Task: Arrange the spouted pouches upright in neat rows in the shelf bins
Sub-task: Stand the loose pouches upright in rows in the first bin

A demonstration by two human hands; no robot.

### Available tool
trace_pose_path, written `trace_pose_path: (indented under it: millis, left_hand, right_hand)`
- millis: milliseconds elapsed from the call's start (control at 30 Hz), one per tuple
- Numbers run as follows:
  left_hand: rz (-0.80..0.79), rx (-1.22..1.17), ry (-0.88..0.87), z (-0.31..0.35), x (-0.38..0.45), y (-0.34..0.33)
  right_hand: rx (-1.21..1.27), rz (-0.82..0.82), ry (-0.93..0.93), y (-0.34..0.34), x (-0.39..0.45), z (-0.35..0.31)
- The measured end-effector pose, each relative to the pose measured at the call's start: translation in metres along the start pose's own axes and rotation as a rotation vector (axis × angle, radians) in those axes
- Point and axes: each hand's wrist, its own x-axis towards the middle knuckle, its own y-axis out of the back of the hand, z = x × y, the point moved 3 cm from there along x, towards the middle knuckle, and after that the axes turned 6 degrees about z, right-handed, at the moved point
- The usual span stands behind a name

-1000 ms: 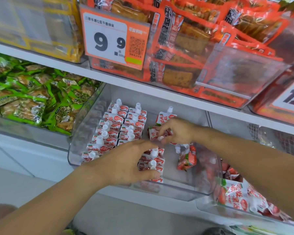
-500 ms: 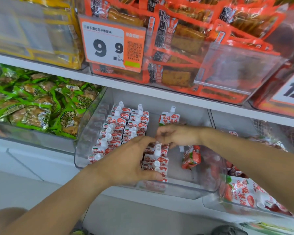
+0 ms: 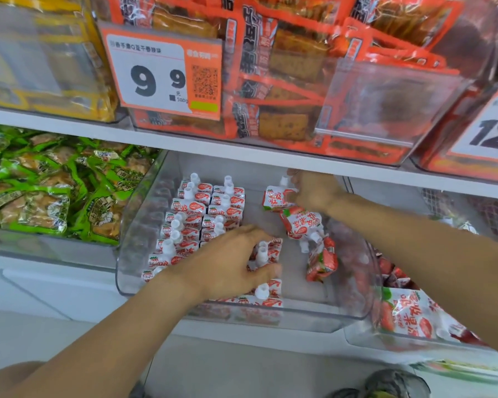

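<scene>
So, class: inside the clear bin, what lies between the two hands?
In the head view, bare bin floor and a tipped pouch lie between the left hand and right hand.

head cam | looks forward and down into clear bin (image 3: pixel 354 311) (single view) | close, arm's reach

I see the spouted pouches (image 3: pixel 194 206) at centre frame in white with red strawberry prints and white caps, sitting in a clear bin (image 3: pixel 270 320). At left, green snack packs (image 3: pixel 41 182). Upper right, orange packets (image 3: pixel 285 81) show brown contents. The price tag (image 3: pixel 161 73) is orange and white with black digits. Upper left, yellow packs (image 3: pixel 41 53).
</scene>
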Motion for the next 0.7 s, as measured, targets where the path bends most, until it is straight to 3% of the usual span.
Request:
trace_pose_path:
  millis: [167,367,533,600,700]
  left_hand:
    - [0.02,-0.019,-0.007,0.001,0.0,0.0]
    - [0.022,-0.054,-0.003,0.003,-0.002,0.0]
    - [0.03,-0.039,-0.021,0.004,-0.004,0.001]
    - [0.03,-0.021,-0.024,0.004,-0.007,0.003]
    - [0.049,-0.035,-0.01,0.004,-0.013,0.007]
  right_hand:
    - [0.129,0.033,0.06,-0.012,0.009,-0.004]
    - [0.177,0.057,0.294,-0.007,-0.006,-0.029]
    - [0.138,-0.25,0.387,-0.016,-0.023,-0.041]
    - [0.119,-0.302,0.417,-0.014,-0.025,-0.043]
    - [0.227,-0.411,0.344,-0.008,-0.025,-0.036]
